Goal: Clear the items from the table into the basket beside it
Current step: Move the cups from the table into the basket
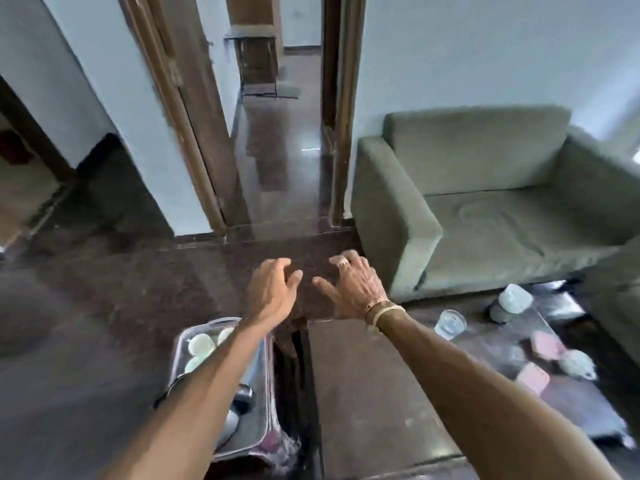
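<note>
Two hands are out in front of us, near the far end of the table [374, 393]. Our left hand [273, 289] and our right hand [353, 289] both have loose, spread fingers and hold nothing. The table is dark and shiny. On its right part we see a glass [450, 323], a tub with a lid [512, 303], pink squares [549, 344] and a pale green cup [576, 363]. The clear basket [265, 386] sits just left of the table, with pale round lids [201, 342] inside. A green sofa [485, 202] stands beyond the table, on the right. The floor [104, 306] is dark and shiny too. Beyond the table a doorway [277, 150] opens between pale blue walls [485, 46].
</note>
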{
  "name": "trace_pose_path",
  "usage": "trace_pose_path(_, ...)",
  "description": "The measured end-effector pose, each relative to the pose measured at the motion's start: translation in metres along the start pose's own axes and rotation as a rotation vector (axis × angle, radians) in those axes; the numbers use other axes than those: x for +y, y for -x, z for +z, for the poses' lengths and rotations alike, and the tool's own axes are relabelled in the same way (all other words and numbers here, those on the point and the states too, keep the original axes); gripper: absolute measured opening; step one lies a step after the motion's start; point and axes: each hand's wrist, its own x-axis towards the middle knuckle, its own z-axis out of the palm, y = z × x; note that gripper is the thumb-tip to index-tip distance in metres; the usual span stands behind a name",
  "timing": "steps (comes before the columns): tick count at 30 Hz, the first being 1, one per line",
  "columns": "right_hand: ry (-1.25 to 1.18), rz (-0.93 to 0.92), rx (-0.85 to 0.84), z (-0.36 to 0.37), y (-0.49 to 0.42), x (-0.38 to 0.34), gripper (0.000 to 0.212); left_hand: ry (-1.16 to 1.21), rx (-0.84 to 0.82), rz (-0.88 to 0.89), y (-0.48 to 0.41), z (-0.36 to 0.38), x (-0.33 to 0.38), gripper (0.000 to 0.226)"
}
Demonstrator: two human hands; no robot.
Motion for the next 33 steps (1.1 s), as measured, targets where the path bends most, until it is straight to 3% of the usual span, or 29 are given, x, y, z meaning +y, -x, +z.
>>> trace_pose_path(18,0.047,0.482,0.42,-0.159,0.181,0.131,0.062,0.088,-0.176,0.494,0.065,0.032,0.223,0.048)
trace_pose_path(33,0.073,0.801,0.465,-0.202,0.347,0.313,0.058,0.1,-0.403,0.638,0.178,0.18,0.404,0.041)
